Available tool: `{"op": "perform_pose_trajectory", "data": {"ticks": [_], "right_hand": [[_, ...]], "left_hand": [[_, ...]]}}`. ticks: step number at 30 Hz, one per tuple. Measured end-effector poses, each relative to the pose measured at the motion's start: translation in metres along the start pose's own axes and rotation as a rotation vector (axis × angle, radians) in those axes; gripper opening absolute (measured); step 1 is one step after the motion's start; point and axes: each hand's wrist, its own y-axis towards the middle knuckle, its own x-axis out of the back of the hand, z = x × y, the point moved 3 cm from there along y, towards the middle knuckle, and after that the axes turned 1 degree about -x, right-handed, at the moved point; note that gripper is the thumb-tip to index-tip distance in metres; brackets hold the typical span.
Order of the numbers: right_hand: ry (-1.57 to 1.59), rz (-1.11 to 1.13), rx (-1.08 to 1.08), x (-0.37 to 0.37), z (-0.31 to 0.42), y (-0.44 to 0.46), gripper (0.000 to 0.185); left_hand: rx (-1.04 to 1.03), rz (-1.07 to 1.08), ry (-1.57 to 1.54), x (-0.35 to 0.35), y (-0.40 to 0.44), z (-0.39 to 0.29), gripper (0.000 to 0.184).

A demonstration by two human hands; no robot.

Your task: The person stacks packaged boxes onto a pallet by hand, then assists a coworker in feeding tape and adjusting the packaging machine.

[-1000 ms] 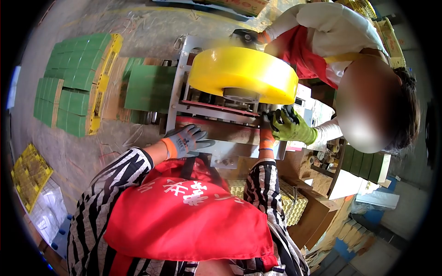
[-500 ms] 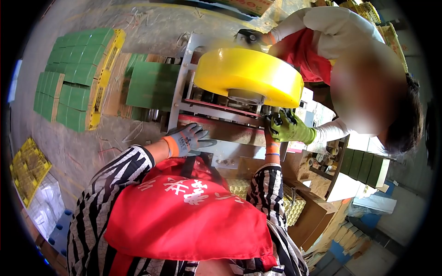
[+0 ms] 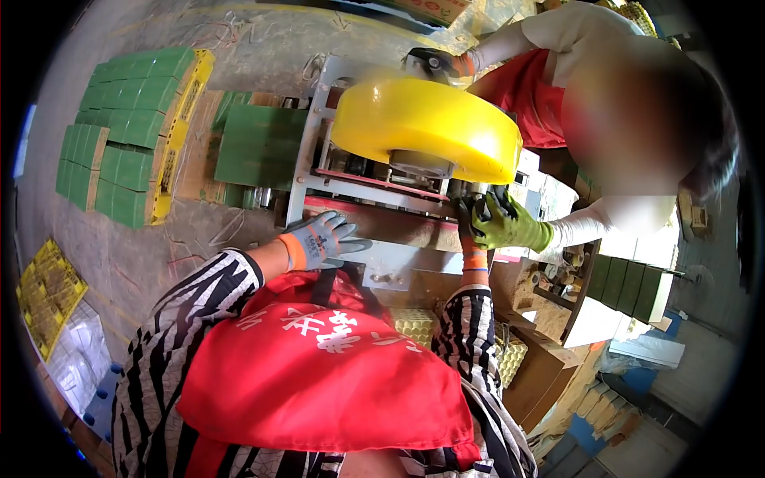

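Observation:
My left hand (image 3: 323,240), in a grey work glove with an orange cuff, rests with fingers spread on the near side of a metal-framed machine (image 3: 374,205). It holds nothing. My right hand (image 3: 468,231), also orange-cuffed, reaches to the machine's right end; its fingers are dark and partly covered by a co-worker's green-gloved hand (image 3: 514,225). Above the machine sits a large roll of yellow tape (image 3: 426,119), tilted on a grey core. A green box (image 3: 260,145) lies at the machine's left end.
Stacked green boxes (image 3: 131,127) stand on a yellow pallet (image 3: 185,135) at the left. Across the machine a co-worker in a red apron (image 3: 526,99) leans in, the other gloved hand (image 3: 434,64) at the far side. Cartons (image 3: 538,382) and egg trays (image 3: 414,325) stand near my right arm.
The view has shifted slightly. The co-worker's head and body have moved a little, and their green glove stays beside my right hand. My left hand stays on the machine.

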Motion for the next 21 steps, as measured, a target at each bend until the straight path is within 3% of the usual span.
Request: {"op": "perform_pose_trajectory", "data": {"ticks": [5, 11, 15, 18, 21], "right_hand": [[-0.316, -0.045, 0.128, -0.004, 0.003, 0.002, 0.019], [-0.515, 0.100, -0.203, 0.011, 0.059, 0.007, 0.040], [-0.214, 0.140, -0.443, 0.016, 0.052, 0.011, 0.057], [-0.231, 0.166, -0.475, 0.015, 0.047, 0.011, 0.059], [-0.413, -0.018, -0.285, 0.018, 0.060, 0.009, 0.058]], "left_hand": [[0.006, 0.014, -0.011, 0.007, -0.001, -0.002, 0.068], [0.001, 0.005, 0.018, 0.006, -0.002, 0.000, 0.067], [0.001, -0.006, 0.029, 0.000, -0.001, 0.000, 0.068], [-0.010, -0.021, 0.045, -0.001, -0.001, 0.001, 0.064], [-0.014, -0.002, 0.055, 0.002, -0.001, 0.000, 0.065]]}}
